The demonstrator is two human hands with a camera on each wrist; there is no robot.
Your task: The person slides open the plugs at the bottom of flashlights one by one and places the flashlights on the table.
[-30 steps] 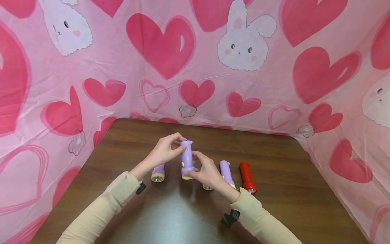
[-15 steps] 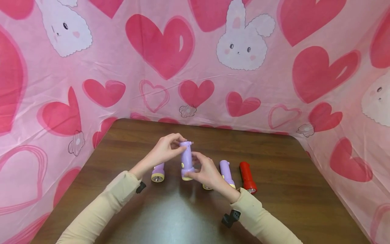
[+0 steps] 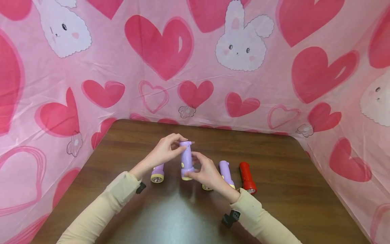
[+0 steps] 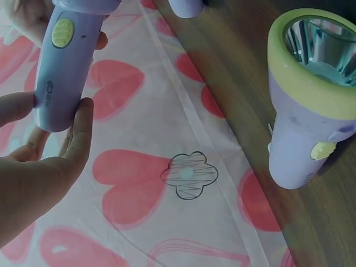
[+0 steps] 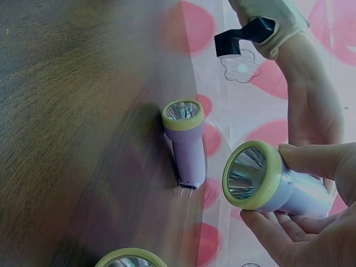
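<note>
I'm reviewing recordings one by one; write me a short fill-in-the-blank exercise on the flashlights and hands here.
1. The held flashlight has a ____ body.
2. The rim around its lens is coloured ____.
3. The hand at its tail end is the person's ____ one.
4. The rightmost flashlight in the head view is ____.

Missing words: purple; yellow; left; red.

Purple-and-yellow flashlights (image 3: 186, 157): four
Red flashlight (image 3: 247, 177): one
Bare hands (image 3: 165, 149): two
Cream sleeves (image 3: 103, 205): two
Wooden table (image 3: 289, 203): one
Printed white rabbits (image 3: 240, 54): three

Pink heart-print backdrop (image 3: 207, 64), brown wooden table (image 3: 186, 203)
</note>
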